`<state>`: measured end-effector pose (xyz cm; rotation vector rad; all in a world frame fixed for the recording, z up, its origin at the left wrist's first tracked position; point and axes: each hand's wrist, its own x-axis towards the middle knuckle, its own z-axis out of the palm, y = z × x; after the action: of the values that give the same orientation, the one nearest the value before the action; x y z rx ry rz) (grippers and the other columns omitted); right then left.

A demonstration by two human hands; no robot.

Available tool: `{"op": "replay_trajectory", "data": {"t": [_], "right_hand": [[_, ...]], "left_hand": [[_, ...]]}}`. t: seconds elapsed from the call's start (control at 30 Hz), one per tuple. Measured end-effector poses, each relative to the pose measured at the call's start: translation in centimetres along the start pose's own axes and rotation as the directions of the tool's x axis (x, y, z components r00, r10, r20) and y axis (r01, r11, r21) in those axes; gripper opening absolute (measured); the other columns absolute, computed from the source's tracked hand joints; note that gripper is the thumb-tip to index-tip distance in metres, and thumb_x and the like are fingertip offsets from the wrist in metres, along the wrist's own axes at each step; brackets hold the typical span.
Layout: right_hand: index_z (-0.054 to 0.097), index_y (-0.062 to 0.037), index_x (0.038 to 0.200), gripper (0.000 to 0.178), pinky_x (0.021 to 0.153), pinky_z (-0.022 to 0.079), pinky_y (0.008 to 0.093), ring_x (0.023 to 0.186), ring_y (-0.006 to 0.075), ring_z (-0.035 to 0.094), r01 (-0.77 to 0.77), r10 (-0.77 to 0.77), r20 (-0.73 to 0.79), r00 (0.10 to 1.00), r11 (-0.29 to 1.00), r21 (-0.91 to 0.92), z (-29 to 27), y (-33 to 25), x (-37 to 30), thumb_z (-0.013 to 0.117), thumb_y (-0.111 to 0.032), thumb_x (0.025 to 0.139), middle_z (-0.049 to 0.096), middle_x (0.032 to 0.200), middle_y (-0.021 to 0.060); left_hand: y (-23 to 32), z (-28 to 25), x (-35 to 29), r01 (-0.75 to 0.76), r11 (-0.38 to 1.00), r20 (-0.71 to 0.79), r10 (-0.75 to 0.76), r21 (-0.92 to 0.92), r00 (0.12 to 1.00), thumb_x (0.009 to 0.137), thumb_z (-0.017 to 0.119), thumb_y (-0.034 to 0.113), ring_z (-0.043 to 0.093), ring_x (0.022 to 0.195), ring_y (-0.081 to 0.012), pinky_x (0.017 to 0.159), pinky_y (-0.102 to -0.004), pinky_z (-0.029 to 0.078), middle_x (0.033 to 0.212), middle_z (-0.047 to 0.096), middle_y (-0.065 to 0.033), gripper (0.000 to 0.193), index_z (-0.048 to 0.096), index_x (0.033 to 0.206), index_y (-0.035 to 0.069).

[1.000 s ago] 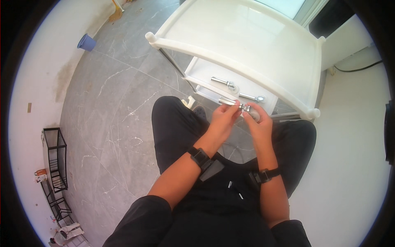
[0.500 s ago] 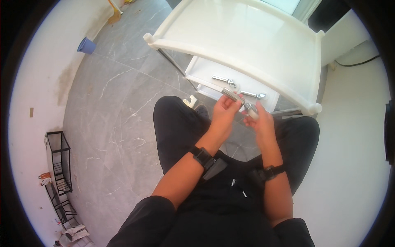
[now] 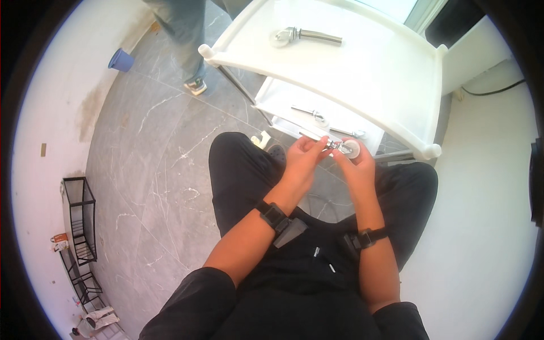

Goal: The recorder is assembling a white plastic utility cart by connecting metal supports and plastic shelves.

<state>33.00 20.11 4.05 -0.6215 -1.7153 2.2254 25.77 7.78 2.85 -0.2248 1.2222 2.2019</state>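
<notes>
Between my two hands is a caster wheel [image 3: 351, 149] with a pale round wheel and a metal tube. My left hand [image 3: 306, 153] has its fingers closed round the tube end. My right hand [image 3: 358, 166] pinches the wheel and its fork. Just beyond them, on the lower shelf [image 3: 281, 95] of a white cart, lie two similar casters, one [image 3: 306, 110] further left and the other [image 3: 347, 133] partly behind my hands. Another caster [image 3: 317, 37] with its metal tube rests on the cart's white top tray [image 3: 362, 68].
A person's trouser leg and shoe [image 3: 195, 85] stand left of the cart. A blue bucket [image 3: 120, 60] is by the left wall. Black metal racks [image 3: 80, 221] lie along that wall. A white block-like piece [image 3: 260, 139] is on the grey floor near my knee.
A caster now lies on the top tray, which was bare. A person's legs have come into view at upper left. The caster in my hands has turned, its wheel now facing up.
</notes>
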Motion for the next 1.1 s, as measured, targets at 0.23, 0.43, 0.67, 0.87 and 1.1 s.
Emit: {"op": "replay_trajectory", "data": {"t": [0.23,0.43,0.67,0.87,1.1], "right_hand": [[0.054,0.0034,0.118,0.033,0.079,0.054,0.0260,0.091,0.0141,0.065,-0.095,0.116,-0.076,0.990,0.967,0.237,-1.1,0.0,0.4,0.068,-0.001,0.089,0.066,0.103,0.0101],[0.054,0.0019,0.119,0.036,0.082,0.052,0.0254,0.094,0.0139,0.064,-0.014,0.025,-0.088,0.996,0.992,0.126,-1.0,-0.2,0.0,0.068,0.001,0.087,0.065,0.105,0.0105],[0.053,0.0000,0.120,0.039,0.087,0.051,0.0267,0.101,0.0141,0.063,-0.053,0.071,-0.113,0.991,0.987,0.152,-1.7,-0.8,0.1,0.069,0.004,0.085,0.066,0.111,0.0096],[0.052,-0.0005,0.122,0.041,0.088,0.051,0.0268,0.103,0.0144,0.062,0.023,-0.020,-0.087,0.996,0.999,0.028,-1.5,-0.3,-0.4,0.068,0.005,0.084,0.066,0.112,0.0117],[0.053,-0.0011,0.122,0.042,0.087,0.050,0.0250,0.103,0.0132,0.062,-0.007,0.014,-0.100,0.995,0.997,0.074,-1.3,-0.7,-0.3,0.067,0.008,0.083,0.067,0.113,0.0106]], "left_hand": [[0.7,1.2,-0.1,-0.065,0.996,0.171,0.054,0.060,0.984,0.095,0.065,0.011,0.061,0.105,-0.0116,0.090,-0.0296,0.050,0.116,0.068,-0.0070,0.025,0.058,0.118,0.003],[-0.5,0.3,0.4,0.197,0.980,0.024,-0.197,0.012,0.980,0.095,0.064,0.009,0.061,0.104,-0.0109,0.092,-0.0280,0.048,0.114,0.068,-0.0065,0.025,0.059,0.118,0.003],[0.2,2.5,-0.3,-0.001,0.997,0.098,0.009,-0.074,0.995,0.092,0.071,0.017,0.060,0.095,-0.0123,0.092,-0.0288,0.049,0.102,0.065,-0.0063,0.026,0.061,0.108,-0.001],[-1.2,0.6,0.4,0.169,0.986,0.038,-0.169,-0.008,0.985,0.092,0.068,0.009,0.060,0.103,-0.0143,0.095,-0.0300,0.048,0.113,0.065,-0.0078,0.028,0.059,0.116,0.000],[-0.6,0.8,0.2,0.161,0.987,0.067,-0.159,-0.028,0.985,0.091,0.069,0.009,0.059,0.100,-0.0124,0.092,-0.0296,0.047,0.107,0.064,-0.0037,0.032,0.058,0.120,0.002]]}}
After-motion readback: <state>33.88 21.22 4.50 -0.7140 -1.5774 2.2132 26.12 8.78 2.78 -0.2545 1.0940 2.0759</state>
